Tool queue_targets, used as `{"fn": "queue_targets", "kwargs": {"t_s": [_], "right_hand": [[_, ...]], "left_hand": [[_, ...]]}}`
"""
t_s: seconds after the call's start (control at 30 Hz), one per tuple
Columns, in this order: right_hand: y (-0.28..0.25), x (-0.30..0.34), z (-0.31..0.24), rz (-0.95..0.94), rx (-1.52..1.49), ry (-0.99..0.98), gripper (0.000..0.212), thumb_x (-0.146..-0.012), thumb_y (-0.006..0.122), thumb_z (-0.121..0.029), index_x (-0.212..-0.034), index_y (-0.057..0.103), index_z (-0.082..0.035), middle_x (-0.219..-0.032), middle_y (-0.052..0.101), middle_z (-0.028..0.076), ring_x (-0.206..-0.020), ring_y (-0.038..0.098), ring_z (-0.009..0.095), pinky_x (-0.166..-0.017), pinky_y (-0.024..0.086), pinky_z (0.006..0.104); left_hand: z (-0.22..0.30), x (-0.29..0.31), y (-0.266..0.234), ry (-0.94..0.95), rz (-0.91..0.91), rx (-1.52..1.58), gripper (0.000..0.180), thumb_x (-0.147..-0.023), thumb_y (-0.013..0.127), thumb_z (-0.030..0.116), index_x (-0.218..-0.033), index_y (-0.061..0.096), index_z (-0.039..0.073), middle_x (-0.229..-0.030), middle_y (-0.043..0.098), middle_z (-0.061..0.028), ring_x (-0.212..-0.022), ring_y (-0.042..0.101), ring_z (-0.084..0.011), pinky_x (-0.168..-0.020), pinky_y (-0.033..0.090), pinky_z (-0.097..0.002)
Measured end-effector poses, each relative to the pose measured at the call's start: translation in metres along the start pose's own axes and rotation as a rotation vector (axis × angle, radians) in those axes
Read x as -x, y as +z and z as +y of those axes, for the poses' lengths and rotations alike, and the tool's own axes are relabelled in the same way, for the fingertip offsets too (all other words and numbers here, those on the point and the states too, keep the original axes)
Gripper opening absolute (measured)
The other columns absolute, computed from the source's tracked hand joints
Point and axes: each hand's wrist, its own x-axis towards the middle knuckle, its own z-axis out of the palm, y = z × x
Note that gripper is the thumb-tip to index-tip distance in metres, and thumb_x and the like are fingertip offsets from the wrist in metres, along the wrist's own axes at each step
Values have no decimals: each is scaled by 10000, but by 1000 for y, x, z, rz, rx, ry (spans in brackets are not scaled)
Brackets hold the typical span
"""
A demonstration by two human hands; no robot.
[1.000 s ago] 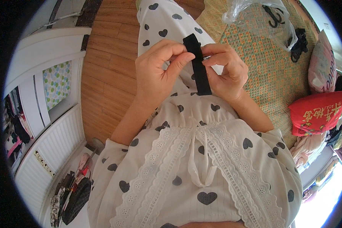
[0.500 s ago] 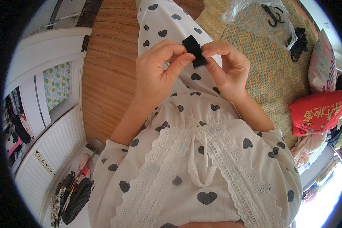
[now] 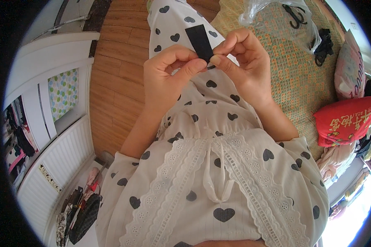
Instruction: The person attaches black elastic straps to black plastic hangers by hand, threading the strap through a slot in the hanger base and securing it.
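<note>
A short, flat black strip (image 3: 199,40) that looks like fabric is held up above my lap, tilted with its wide end away from me. My left hand (image 3: 171,72) pinches its lower left edge between thumb and forefinger. From the other side, my right hand (image 3: 245,61) grips the lower right corner with thumb and fingertips. A small dark loop or edge shows just under the thumbs; its form is too small to make out. Beneath both hands lies the skirt of a white dress (image 3: 212,123) with black hearts.
To the right, a patterned mat (image 3: 276,70) bears a clear plastic bag (image 3: 272,20) with black hooked pieces (image 3: 294,16) and a black bunched item (image 3: 323,47). A red cushion (image 3: 346,121) and a pale cushion (image 3: 349,70) sit farther right. Wooden floor (image 3: 115,78) and a white cabinet (image 3: 66,152) are at left.
The black strip has turned, so more of its flat length now stands up beyond my fingers. My left hand has shifted slightly left, and the right fingers have closed in on the strip's lower end.
</note>
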Motion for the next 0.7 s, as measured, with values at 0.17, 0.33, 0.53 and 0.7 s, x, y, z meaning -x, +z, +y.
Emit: {"fn": "queue_targets", "kwargs": {"t_s": [0.17,0.33,0.53,0.7], "right_hand": [[6,0,1,6,177,-129,207,-763,619,94,-888,491,-9,-784,555,24,-747,573,87,-711,474,228],[8,-1,4,94,142,-189,194,-751,615,102,-862,505,-13,-770,557,25,-730,570,84,-682,478,233],[10,2,0,40,283,-321,215,-710,624,124,-828,527,-28,-777,580,50,-688,593,155,-655,493,251],[11,1,3,22,333,-444,265,-662,637,142,-817,526,-42,-777,581,61,-678,592,211,-615,485,278]], "left_hand": [[-4,2,4,-21,39,108,64,-820,646,-9,-854,594,-24,-797,582,-37,-727,591,-99,-666,483,-223],[5,1,16,37,129,60,57,-824,640,-6,-854,594,-23,-836,564,-31,-654,557,-84,-623,461,-208],[17,5,10,-156,173,195,87,-809,684,63,-860,643,6,-738,566,13,-618,495,-48,-545,388,-181],[24,6,9,-373,95,430,137,-815,690,109,-916,664,20,-688,555,37,-560,419,-45,-520,325,-184]]}}
